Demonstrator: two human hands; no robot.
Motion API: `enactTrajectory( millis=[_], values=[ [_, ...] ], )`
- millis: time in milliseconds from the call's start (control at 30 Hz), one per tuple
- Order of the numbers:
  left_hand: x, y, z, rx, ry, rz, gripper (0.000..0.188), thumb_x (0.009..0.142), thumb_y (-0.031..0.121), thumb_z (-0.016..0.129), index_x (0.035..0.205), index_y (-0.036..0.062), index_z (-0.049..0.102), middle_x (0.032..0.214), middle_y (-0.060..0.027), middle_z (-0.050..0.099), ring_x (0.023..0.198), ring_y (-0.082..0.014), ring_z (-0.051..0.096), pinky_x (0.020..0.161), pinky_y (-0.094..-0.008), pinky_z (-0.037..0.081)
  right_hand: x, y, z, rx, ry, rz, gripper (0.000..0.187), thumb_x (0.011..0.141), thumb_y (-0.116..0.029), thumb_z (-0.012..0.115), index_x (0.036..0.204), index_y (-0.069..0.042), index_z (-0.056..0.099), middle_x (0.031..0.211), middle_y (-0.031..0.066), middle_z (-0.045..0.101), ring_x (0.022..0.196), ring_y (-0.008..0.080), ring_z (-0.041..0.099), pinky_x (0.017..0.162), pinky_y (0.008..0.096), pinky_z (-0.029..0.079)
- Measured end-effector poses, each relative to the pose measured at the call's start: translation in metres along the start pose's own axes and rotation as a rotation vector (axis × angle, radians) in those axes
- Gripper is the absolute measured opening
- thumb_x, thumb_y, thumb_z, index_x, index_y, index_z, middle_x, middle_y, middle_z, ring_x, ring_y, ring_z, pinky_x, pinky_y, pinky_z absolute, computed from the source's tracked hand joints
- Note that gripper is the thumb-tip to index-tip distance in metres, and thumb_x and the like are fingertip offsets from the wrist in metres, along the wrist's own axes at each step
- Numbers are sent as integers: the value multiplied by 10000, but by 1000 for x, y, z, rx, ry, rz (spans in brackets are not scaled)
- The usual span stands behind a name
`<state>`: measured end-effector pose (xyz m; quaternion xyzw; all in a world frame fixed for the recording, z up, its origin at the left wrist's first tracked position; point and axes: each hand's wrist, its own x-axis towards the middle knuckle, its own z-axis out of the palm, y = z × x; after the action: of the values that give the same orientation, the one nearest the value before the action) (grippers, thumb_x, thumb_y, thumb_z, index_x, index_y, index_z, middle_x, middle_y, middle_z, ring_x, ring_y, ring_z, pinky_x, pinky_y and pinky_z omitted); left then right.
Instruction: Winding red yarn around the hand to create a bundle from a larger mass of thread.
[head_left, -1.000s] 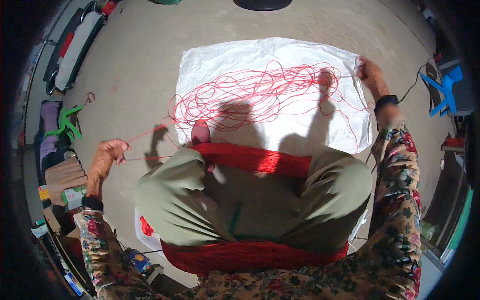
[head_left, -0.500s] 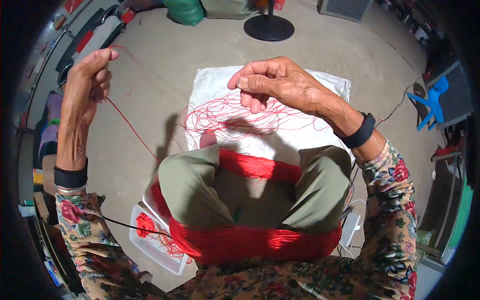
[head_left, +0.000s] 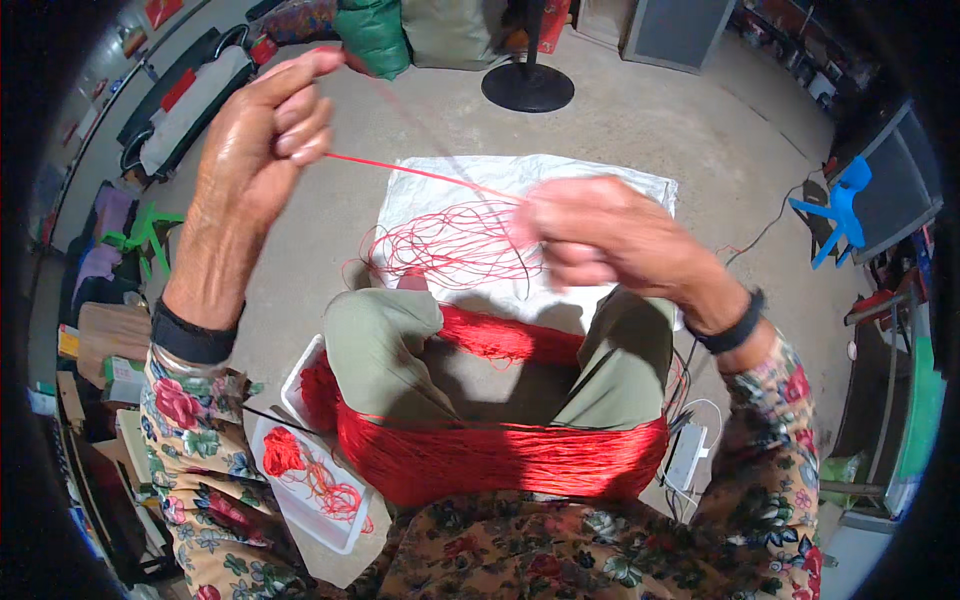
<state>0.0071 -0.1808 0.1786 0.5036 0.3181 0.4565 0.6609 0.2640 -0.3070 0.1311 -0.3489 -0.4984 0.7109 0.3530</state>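
One wrinkled white rectangular sheet [head_left: 540,170] lies on grey concrete floor [head_left: 740,150], a round black stand base [head_left: 528,92] beyond it, thin red cord [head_left: 450,245] looped loosely across it and stretched straight above it, gripped by the fisted left hand [head_left: 262,140] and blurred, pinching right hand [head_left: 615,235].

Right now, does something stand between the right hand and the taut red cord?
No solid obstacle is visible: the taut red cord runs from the left hand to the blurred right hand. Only a thin, blurred strand appears to cross it near the latter.
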Motion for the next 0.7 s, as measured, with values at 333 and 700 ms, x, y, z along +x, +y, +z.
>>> enactTrajectory(
  millis=[333, 700],
  values=[
    [57, -39, -160, -13, 519, -44, 168, 944, 110, 460, 1044, 1, 541, 555, 69, 219, 456, -70, 187, 416, -256, 199, -302, 93, -186, -185, 823, 260, 205, 896, -247, 624, 881, -46, 586, 586, -51, 393, 468, 59, 334, 485, 239, 329],
    [132, -156, 64, 386, -378, -221, 451, 868, 300, 654, 1189, 2, 548, 1023, -105, 646, 937, -181, 611, 821, -306, 496, -77, 53, -193, 296, 795, -271, 228, 965, -230, 509, 1070, -28, 528, 608, -64, 252, 529, 67, 271, 514, 220, 275]
  ],
)
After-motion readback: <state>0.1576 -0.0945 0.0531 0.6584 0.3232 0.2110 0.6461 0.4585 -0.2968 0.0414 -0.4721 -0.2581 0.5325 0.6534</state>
